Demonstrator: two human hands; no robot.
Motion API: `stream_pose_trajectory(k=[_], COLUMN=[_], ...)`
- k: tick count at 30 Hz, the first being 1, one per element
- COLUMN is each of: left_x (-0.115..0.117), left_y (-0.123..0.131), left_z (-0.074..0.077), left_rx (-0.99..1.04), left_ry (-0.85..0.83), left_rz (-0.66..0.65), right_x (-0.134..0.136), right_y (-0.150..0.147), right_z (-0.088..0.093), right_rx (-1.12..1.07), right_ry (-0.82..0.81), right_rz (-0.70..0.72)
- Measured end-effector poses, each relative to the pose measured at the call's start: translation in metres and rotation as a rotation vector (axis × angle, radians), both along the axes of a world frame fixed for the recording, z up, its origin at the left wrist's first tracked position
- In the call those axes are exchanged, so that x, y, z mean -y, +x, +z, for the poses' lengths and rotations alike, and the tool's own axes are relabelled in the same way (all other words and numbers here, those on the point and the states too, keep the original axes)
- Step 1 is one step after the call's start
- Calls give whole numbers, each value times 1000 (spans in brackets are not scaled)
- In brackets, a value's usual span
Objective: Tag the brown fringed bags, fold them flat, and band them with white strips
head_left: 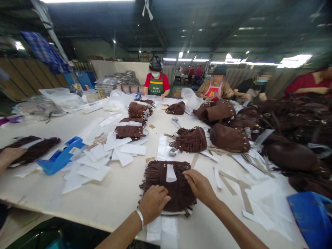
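A brown suede fringed bag [171, 185] lies flat on the white table [109, 200] right in front of me, with a white paper strip [171, 173] over its top middle. My left hand [153, 202], a bracelet at the wrist, rests on the bag's lower left with its fingers curled down on the fringe. My right hand [199, 186] presses on the bag's right side, fingers bent toward the strip. Neither hand lifts anything.
More fringed bags [190, 139] and stacked brown bags [131, 131] sit further up the table. A blue tape dispenser [61, 157] and loose white paper pieces [93, 171] lie left, scissors [176, 121] in the middle. Dark bags [290, 155] pile right. Several seated people [156, 83] work at the far end. Someone's hand [9, 155] rests at left.
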State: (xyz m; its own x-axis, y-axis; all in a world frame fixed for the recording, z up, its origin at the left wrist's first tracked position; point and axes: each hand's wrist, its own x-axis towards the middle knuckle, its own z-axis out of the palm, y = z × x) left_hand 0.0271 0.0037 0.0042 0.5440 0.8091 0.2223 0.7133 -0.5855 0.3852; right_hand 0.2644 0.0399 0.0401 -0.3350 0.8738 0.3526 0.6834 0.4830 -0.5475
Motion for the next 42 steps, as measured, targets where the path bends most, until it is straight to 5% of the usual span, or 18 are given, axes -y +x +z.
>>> stream_pose_trajectory(k=[2, 8, 12, 16, 21, 25, 28, 35, 42], left_x=[-7, -19, -27, -41, -48, -44, -43, -35, -40], left_y=[3, 13, 11, 4, -3, -4, -3, 0, 1], left_z=[-3, -15, -41, -83, -110, -103, -93, -51, -13], left_rx=[-13, 70, -60, -138, -169, -223, -229, -163, -15], left_ry=[-31, -116, -21, 123, 276, 243, 216, 9, -175], left_rz=[62, 320, 260, 125, 131, 93, 101, 118, 145], right_x=[-23, -33, -54, -121, -213, -259, -263, -211, -211], right_y=[-5, -17, -1, 21, 47, 69, 75, 14, -37], right_z=[-2, -41, -28, -17, -50, -63, -58, -55, -68], right_rx=[-27, 243, 201, 222, 371, 360, 378, 486, 587], right_ry=[68, 13, -52, 2, -182, -193, -182, -113, -67], right_rz=[-97, 141, 182, -45, -42, -256, -377, -38, -25])
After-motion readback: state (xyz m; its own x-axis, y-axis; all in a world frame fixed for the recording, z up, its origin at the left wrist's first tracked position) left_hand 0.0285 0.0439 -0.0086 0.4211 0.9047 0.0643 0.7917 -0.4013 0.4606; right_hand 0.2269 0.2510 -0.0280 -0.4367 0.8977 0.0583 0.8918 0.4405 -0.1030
